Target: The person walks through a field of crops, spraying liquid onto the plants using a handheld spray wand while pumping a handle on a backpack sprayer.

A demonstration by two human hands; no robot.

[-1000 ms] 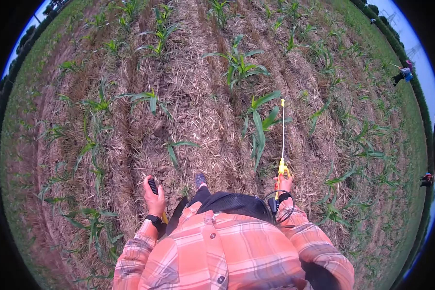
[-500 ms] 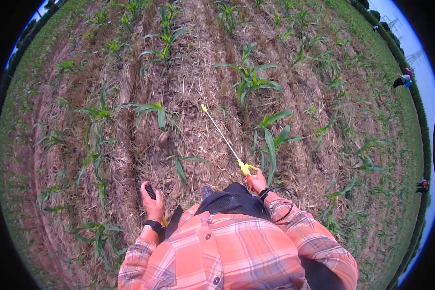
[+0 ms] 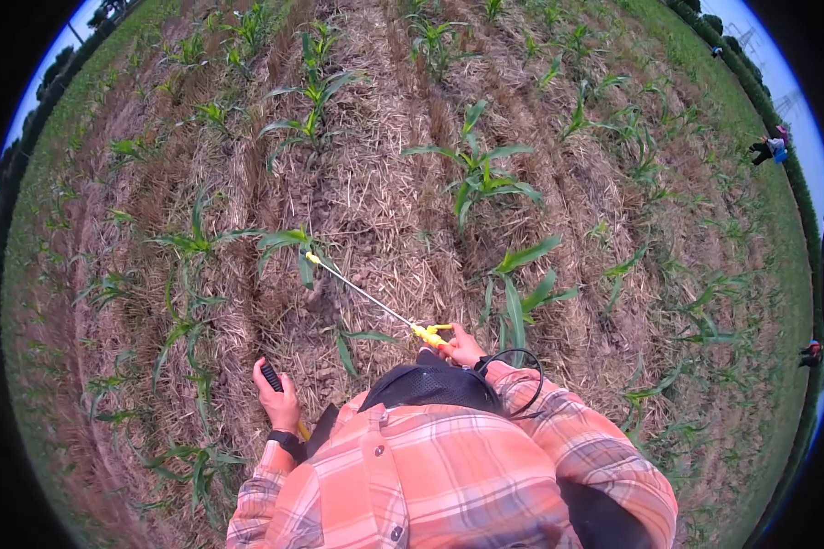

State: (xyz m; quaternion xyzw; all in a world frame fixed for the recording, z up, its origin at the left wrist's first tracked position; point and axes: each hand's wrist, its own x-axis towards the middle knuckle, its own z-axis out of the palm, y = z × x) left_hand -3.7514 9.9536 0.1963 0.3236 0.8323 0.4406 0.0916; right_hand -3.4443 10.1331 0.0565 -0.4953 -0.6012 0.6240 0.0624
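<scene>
Yellow plastic fills the right hand (image 3: pixel 465 350): its fingers are curled around the handle of a spray wand (image 3: pixel 366 295), though from where I stand I cannot tell whether the lever is squeezed. Over on the other side, the left hand (image 3: pixel 279 403) wraps a black ribbed grip (image 3: pixel 270 375), thumb laid along it. A thin black hose (image 3: pixel 537 375) loops beside the right wrist. The wand reaches forward and to the person's left, low over the straw-covered soil (image 3: pixel 384 215), and its yellow nozzle (image 3: pixel 313 258) appears right at the leaves of a young plant (image 3: pixel 286 240); whether they touch, I can't make out. To work this well, I'd keep the wrist steady, hold the tip just off the leaves and point it into the plant's centre. A smaller seedling (image 3: pixel 346 352) stands close below the rod, so a low swing could brush it.
</scene>
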